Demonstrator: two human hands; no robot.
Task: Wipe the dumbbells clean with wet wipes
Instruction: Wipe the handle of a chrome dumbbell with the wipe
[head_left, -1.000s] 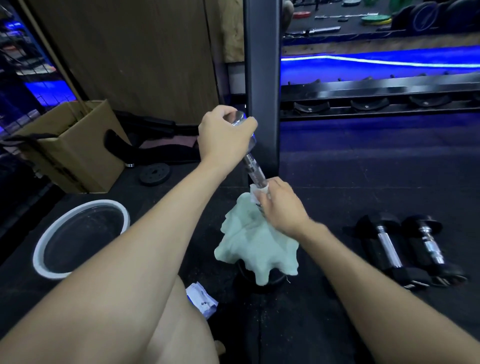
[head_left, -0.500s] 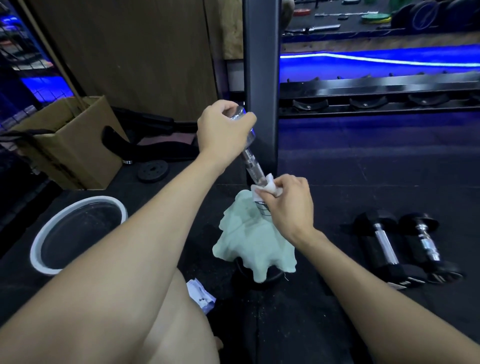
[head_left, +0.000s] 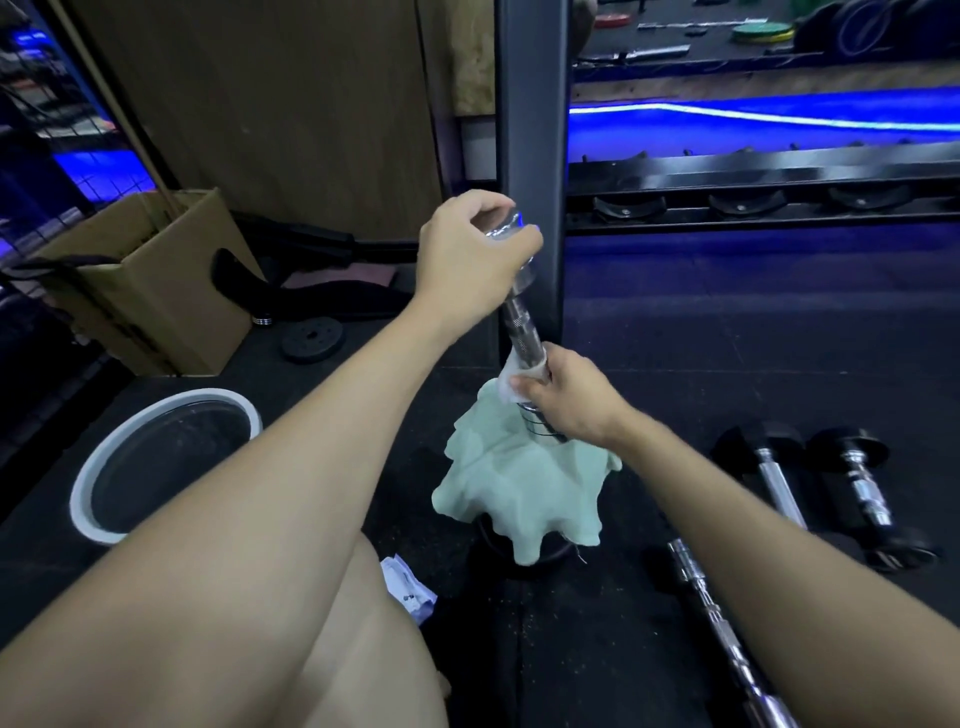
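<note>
Right grip: my right hand (head_left: 569, 402) pinches a white wet wipe (head_left: 514, 382) round the chrome dumbbell bar (head_left: 525, 332), low on the shaft.
Left grip: my left hand (head_left: 470, 254) clasps the bar's top end, holding it upright.
Base: green cloth (head_left: 519, 488) draped over the lower weight on the floor.
Progress: midway, I judge; the two dumbbells (head_left: 826, 483) and a loose bar (head_left: 727, 629) lie to my right, and I cannot tell whether they are wiped.

Bare forearms (head_left: 291, 493), no sleeves
</note>
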